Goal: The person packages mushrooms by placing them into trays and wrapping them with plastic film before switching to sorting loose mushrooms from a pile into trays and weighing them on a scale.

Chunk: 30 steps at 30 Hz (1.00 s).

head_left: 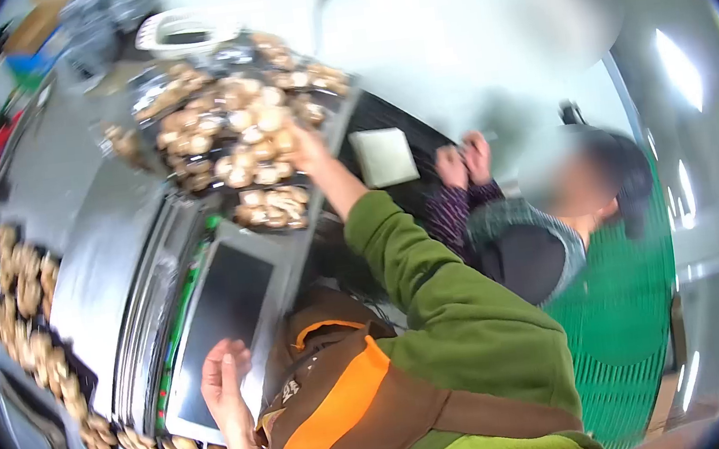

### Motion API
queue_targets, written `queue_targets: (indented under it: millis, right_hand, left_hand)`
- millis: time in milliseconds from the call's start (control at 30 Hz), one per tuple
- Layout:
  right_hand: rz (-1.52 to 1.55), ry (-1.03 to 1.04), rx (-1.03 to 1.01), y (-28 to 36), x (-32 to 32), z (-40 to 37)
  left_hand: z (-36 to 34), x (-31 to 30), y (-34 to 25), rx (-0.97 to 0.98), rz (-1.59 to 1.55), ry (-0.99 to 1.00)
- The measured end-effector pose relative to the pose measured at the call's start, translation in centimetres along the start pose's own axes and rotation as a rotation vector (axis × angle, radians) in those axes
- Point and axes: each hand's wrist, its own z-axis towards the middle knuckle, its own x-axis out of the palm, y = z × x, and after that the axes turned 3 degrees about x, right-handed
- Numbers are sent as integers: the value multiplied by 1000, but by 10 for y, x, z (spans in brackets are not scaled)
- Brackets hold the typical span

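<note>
Mushroom packs [252, 135] spread in a broad heap around and beyond the right fingers; film glints on several, so these look already wrapped. More mushrooms [41, 349] lie past the left fingers, whether wrapped I cannot tell. The right hand [307, 151] touches the heap, its grip blurred. By the dark panel [229, 284], the left hand [224, 377] holds nothing, thumb and fingers apart.
</note>
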Motion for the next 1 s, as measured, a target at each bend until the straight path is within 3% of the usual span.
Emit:
queue_targets:
  millis: [33,67,100,133,167,200,233,267,300,333,367,433,467,500,567,600,633,700,733,800,833,933,1000]
  right_hand:
    - [-205,-49,-177,4,4,-2]
    - [-274,-144,-19,13,-11,16]
    - [-256,71,-49,22,-23,12]
    - [-518,-407,-610,9,-13,28]
    - [-1102,-495,-971,32,25,-22]
    - [-1254,-701,-1132,32,57,-53]
    - [-1245,-693,-1031,32,86,-73]
    - [-1163,-593,-1103,24,130,-89]
    - [-1081,-505,-1166,7,175,-106]
    - [-1041,-257,-1102,-12,214,-114]
    - [-992,-21,-1027,-32,254,-121]
    - [-1142,384,-828,-76,345,-154]
    - [-1128,609,-1045,-96,379,-160]
    - [-1054,748,-985,-123,403,-153]
    - [-1069,924,-799,-149,449,-167]
    - [-1063,1003,-733,-159,464,-168]
    - [-1053,1074,-667,-167,474,-167]
    - [-1141,1143,-673,-180,484,-160]
    - [-1167,1116,-658,-184,479,-155]
    - [-1214,1249,-756,-186,468,-148]
    - [-1276,1262,-696,-185,457,-148]
    - [-1428,1076,-783,-168,403,-168]
    - [-1397,976,-708,-159,382,-183]
  left_hand:
    - [-9,-5,-13,91,13,-70]
    - [-16,-13,-27,197,25,-136]
    - [-24,-25,-38,300,41,-213]
    - [-31,-42,-47,425,70,-306]
    - [-37,-63,-45,507,122,-517]
    - [-38,-90,-50,561,451,-786]
    - [-36,-116,-59,715,674,-967]
    - [-31,-138,-78,845,798,-1092]
    - [-27,-158,-97,847,971,-1190]
    - [-18,-175,-112,830,962,-1239]
    - [-7,-197,-121,695,1041,-1262]
    - [22,-239,-123,619,996,-1207]
    - [34,-247,-127,556,968,-1144]
    - [43,-252,-130,488,941,-1074]
    - [54,-253,-127,595,1171,-1107]
    - [55,-249,-130,597,1152,-1021]
    - [64,-254,-124,762,1168,-934]
    - [72,-243,-135,778,1214,-722]
    - [80,-239,-137,877,1165,-597]
    - [94,-230,-145,883,1165,-353]
    - [100,-226,-151,910,1163,-234]
    - [109,-212,-157,919,1116,4]
    - [108,-206,-160,876,1087,80]
